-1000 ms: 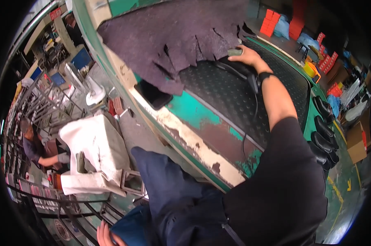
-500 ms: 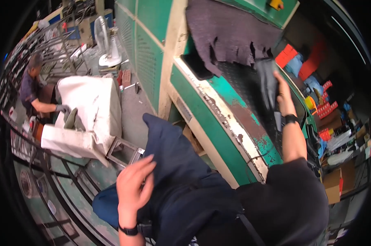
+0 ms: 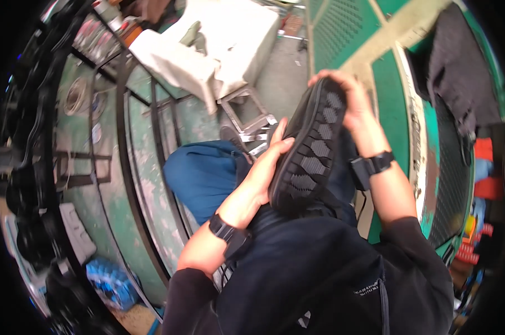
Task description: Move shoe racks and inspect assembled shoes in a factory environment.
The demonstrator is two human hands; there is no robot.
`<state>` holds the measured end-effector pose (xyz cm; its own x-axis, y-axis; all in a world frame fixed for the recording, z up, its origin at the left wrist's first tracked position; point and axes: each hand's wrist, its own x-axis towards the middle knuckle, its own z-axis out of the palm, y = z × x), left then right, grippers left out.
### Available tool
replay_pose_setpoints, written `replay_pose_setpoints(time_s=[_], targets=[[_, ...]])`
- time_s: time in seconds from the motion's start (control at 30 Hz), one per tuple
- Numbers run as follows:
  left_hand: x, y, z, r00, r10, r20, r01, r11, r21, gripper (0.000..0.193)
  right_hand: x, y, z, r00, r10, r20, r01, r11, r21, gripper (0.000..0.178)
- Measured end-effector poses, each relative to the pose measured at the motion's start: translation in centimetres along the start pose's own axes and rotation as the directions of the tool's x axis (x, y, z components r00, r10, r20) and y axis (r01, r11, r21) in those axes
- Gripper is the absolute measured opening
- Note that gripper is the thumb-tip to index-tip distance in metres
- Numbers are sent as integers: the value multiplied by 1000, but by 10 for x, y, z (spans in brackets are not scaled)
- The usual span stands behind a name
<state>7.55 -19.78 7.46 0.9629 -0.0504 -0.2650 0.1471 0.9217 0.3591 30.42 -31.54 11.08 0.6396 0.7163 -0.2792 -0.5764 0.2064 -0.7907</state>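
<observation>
A black shoe [image 3: 311, 148] is held over my lap, its ridged dark sole with grey patches turned up toward me. My right hand [image 3: 353, 100] curls round the upper end of it. Along its left side, near the lower end, my left hand [image 3: 266, 167] grips with the thumb against the sole's edge. The shoe's upper is mostly hidden beneath the sole. Close by on the right is a green machine [image 3: 391, 106] with a black mesh belt [image 3: 456, 178], and a dark ragged cloth [image 3: 462, 67] hangs over the belt.
Black metal rack bars [image 3: 127, 128] run along my left, with several dark shoes [image 3: 35, 240] at the far left. Ahead stands a white-covered seat or table [image 3: 174, 61] beside a small metal frame [image 3: 244, 111]. A blue bag [image 3: 113, 283] lies low on the left.
My right hand has brought the shoe from the belt to over my lap. My left hand, empty before, now grips it too. The view has turned left and downward.
</observation>
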Motion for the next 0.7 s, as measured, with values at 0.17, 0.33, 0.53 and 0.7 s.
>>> replay_pose_setpoints(time_s=[0.17,0.33,0.53,0.7], targets=[[1,-6,-77,980,-155,-129,112,950,-291,63,75,131,-54,891,421,-167,-389,901,193,25],[-20,-9,-73,896,3,-443,46,994,100,78,51,140,-18,877,473,79,-474,880,-7,22],[76,41,-110,660,558,-502,-158,757,634,64,67,141,9,901,337,272,-217,894,-391,26],[95,28,-95,845,241,-477,-105,950,294,36,51,146,8,976,113,188,-39,932,-359,24]])
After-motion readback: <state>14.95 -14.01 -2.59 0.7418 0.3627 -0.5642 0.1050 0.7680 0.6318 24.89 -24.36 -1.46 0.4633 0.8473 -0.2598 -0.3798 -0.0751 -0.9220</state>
